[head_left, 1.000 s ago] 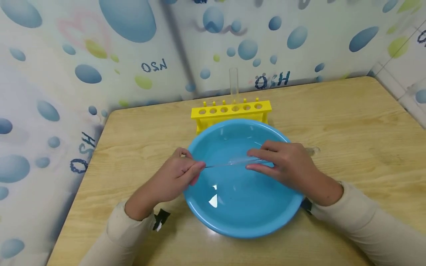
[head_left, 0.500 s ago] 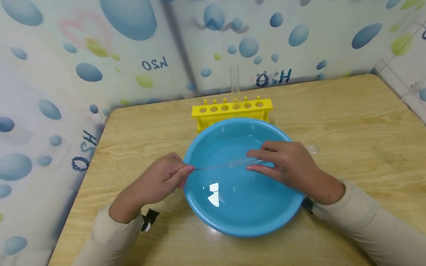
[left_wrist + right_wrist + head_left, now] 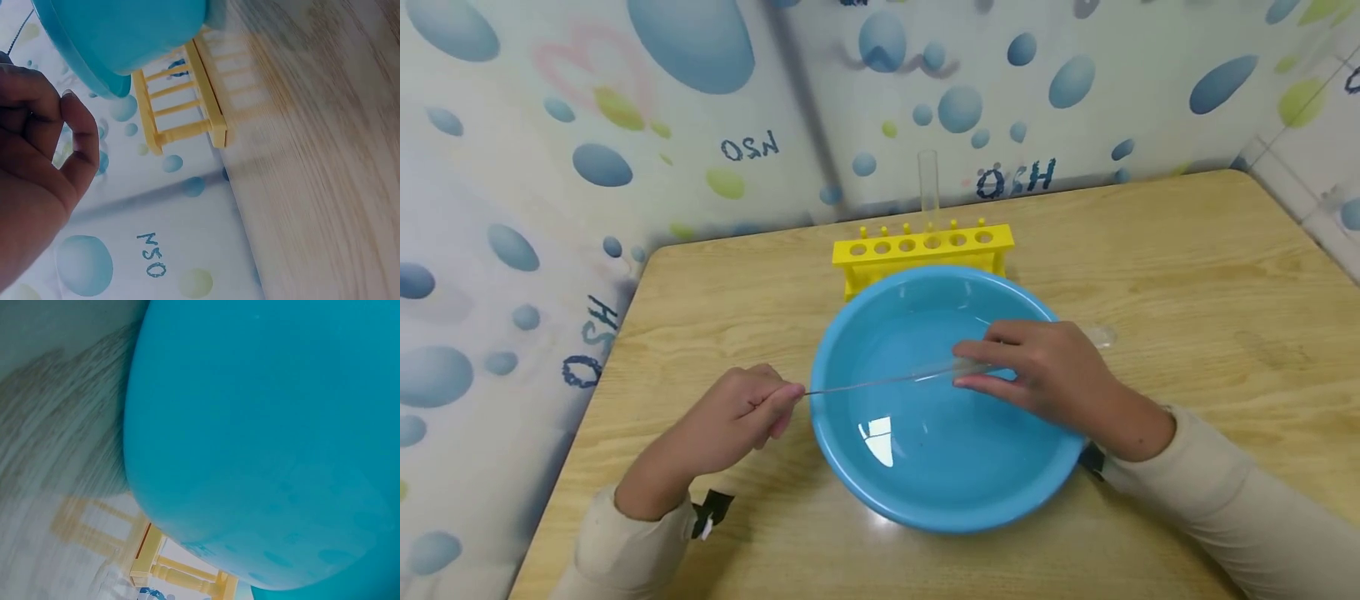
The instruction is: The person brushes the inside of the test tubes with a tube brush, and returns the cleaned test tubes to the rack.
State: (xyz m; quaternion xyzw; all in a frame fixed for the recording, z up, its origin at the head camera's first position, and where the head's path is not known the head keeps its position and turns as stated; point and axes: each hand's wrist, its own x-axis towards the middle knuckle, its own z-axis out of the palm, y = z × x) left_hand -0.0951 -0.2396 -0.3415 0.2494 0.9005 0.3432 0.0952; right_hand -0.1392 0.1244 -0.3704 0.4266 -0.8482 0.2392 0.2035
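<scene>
My right hand (image 3: 1048, 367) grips a clear glass test tube (image 3: 931, 372) above the blue basin (image 3: 970, 454), its fingers on the far side and thumb on the near side. The tube lies almost level, mouth to the left, and a clear end shows past the back of the hand. My left hand (image 3: 733, 421) pinches the thin wire handle of a test tube brush (image 3: 857, 386) between thumb and fingers, left of the basin. The wire runs into the tube's mouth, and pale bristles show inside, near the right fingertips. The left wrist view shows the curled left hand (image 3: 44, 125).
Behind the basin stands a yellow test tube rack (image 3: 922, 244) with one upright glass tube (image 3: 928, 179) in it. The basin rests on a wooden table (image 3: 1187, 275), and light reflects inside it. A patterned wall (image 3: 820, 100) borders the table's back edge.
My left hand has moved left, off the basin's rim, drawing the brush wire further out of the tube; the bristles have come toward its mouth. The right hand has stayed in place.
</scene>
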